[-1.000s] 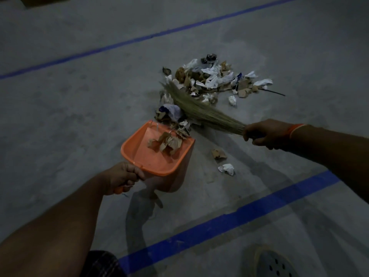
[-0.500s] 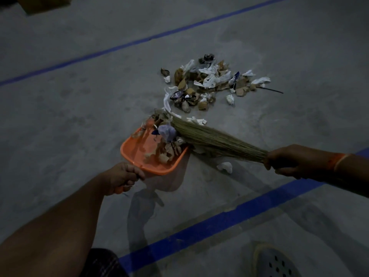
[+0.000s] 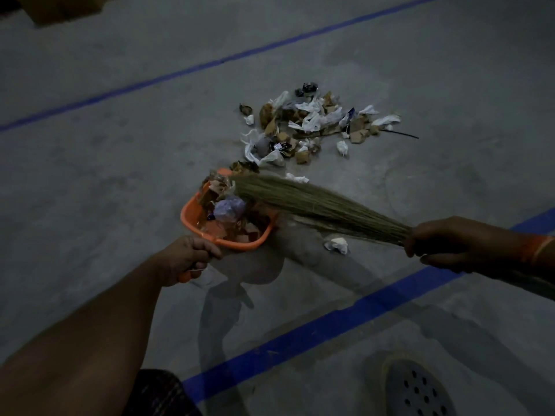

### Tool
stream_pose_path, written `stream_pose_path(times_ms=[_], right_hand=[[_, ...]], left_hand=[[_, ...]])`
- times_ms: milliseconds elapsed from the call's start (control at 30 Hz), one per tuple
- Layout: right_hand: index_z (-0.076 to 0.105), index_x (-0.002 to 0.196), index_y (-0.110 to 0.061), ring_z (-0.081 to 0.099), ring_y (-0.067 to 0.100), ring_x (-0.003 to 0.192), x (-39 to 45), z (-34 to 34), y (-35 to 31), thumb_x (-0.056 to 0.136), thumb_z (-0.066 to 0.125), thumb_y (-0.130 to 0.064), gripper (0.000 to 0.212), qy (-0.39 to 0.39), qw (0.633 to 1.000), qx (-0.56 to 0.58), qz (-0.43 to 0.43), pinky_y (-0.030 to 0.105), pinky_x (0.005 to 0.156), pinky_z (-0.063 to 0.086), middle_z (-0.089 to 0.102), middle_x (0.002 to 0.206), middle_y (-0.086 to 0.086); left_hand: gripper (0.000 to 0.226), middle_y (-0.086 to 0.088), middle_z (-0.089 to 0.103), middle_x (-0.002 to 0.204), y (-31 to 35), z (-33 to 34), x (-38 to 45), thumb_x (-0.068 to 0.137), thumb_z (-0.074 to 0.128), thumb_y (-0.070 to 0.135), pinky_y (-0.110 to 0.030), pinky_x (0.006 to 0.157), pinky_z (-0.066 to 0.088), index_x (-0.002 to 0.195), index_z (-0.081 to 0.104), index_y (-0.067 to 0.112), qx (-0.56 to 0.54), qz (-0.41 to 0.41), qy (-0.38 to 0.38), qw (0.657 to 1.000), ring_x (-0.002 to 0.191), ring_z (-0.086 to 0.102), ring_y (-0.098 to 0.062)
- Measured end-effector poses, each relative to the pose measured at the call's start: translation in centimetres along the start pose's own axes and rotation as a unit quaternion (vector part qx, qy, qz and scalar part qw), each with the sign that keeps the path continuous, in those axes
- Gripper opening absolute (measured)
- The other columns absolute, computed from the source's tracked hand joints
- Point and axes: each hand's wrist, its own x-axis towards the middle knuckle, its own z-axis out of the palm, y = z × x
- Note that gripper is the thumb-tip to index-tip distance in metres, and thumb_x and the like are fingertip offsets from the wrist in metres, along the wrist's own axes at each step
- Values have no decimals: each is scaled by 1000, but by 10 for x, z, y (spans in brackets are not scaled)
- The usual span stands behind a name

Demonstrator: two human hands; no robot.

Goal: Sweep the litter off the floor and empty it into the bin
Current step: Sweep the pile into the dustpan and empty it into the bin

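My left hand [image 3: 187, 258] grips the handle of an orange dustpan [image 3: 192, 216] set on the grey floor, its mouth facing the litter. Scraps of paper, cardboard and a pale plastic wad fill the pan. My right hand [image 3: 459, 243] holds a straw broom [image 3: 315, 204] by its neck, and the bristle tips lie over the pan's mouth. A heap of litter [image 3: 312, 124], white wrappers and brown scraps, lies on the floor beyond the pan. One crumpled white scrap [image 3: 338, 245] sits alone under the broom. No bin is in view.
Blue tape lines cross the floor, one far [image 3: 210, 64] and one near [image 3: 330, 328]. My shoe [image 3: 416, 388] shows at the bottom right. A brown box edge [image 3: 60, 9] sits at the top left corner.
The broom swept from the heap toward me and into the pan, carrying several scraps in. My right hand moved down and right. The dustpan and left hand stayed put.
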Motion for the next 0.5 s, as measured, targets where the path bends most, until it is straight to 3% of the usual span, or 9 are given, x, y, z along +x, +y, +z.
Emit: stream_pose_path(times_ms=[100, 233, 500], right_hand=[[63, 102, -41, 60, 16, 52, -4, -4, -6, 91, 66, -12, 30, 20, 1000, 19, 16, 21, 51, 50, 67, 88, -3], [62, 100, -42, 62, 24, 50, 3, -8, -10, 90, 66, -15, 29, 16, 999, 26, 29, 28, 49, 52, 66, 82, 2], [63, 99, -39, 61, 16, 49, 15, -11, -22, 92, 64, -8, 32, 15, 999, 13, 25, 23, 48, 50, 65, 79, 4]], left_hand=[[47, -9, 43, 73, 2, -1, -6, 91, 39, -18, -17, 38, 27, 78, 77, 6, 2, 6, -3, 1000, 40, 37, -10], [42, -10, 46, 67, 4, 0, -12, 91, 39, -19, -17, 39, 29, 80, 74, 0, -3, 9, 5, 1000, 40, 39, -10], [42, -10, 47, 66, 8, 0, -18, 90, 39, -19, -18, 38, 31, 80, 74, 1, -10, 14, 15, 1000, 41, 40, -10]])
